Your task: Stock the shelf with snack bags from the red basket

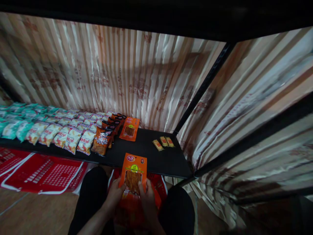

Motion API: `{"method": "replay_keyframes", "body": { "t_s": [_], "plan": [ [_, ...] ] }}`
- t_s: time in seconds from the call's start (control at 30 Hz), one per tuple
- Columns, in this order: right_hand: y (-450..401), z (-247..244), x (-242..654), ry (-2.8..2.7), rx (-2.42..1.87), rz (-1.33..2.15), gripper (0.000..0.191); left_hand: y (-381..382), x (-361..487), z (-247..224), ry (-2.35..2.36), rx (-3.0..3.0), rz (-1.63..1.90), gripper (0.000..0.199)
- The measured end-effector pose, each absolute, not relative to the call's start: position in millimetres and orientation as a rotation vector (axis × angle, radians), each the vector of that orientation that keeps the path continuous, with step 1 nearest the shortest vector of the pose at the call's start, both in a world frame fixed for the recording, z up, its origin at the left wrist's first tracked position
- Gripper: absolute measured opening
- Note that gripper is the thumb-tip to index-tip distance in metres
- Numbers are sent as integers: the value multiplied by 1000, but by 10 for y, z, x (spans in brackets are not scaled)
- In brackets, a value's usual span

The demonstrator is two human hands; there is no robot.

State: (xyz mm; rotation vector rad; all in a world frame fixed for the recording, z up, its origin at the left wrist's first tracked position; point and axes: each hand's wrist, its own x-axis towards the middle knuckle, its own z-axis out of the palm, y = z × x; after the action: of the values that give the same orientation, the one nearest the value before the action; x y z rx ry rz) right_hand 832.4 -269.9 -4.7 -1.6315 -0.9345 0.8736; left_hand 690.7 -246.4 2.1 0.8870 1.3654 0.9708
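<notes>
Both hands hold one orange snack packet (134, 164) upright by its lower sides, just in front of the shelf's front edge. My left hand (114, 194) grips its left side, thumb on the front. On the right side, my right hand (147, 195) does the same. Sticks of brown food show through the packet's clear window. A matching orange packet (130, 129) lies on the black shelf (144, 147) near the back, beside a row of brown snack bags (100, 141). Below my hands, more orange packaging (132, 209) shows in a red basket (164, 182) between my knees.
White and striped snack bags (85, 140) and green-and-white bags (14, 129) fill the shelf's left side. Several small yellow packets (164, 141) lie at its right. Black posts (202, 88) frame the right corner. A red basket (56, 171) sits below at left.
</notes>
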Motion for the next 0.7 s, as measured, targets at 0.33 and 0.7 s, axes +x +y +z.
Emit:
{"method": "replay_keyframes", "body": {
  "t_s": [0.33,0.7],
  "plan": [
    [-2254,175,8415,-1084,-1632,904,38,-1932,7031,-7,1347,960,1037,31],
    [-1545,160,8432,-1274,-1645,815,36,-1221,6946,73,1511,1102,939,18]
  ]
}}
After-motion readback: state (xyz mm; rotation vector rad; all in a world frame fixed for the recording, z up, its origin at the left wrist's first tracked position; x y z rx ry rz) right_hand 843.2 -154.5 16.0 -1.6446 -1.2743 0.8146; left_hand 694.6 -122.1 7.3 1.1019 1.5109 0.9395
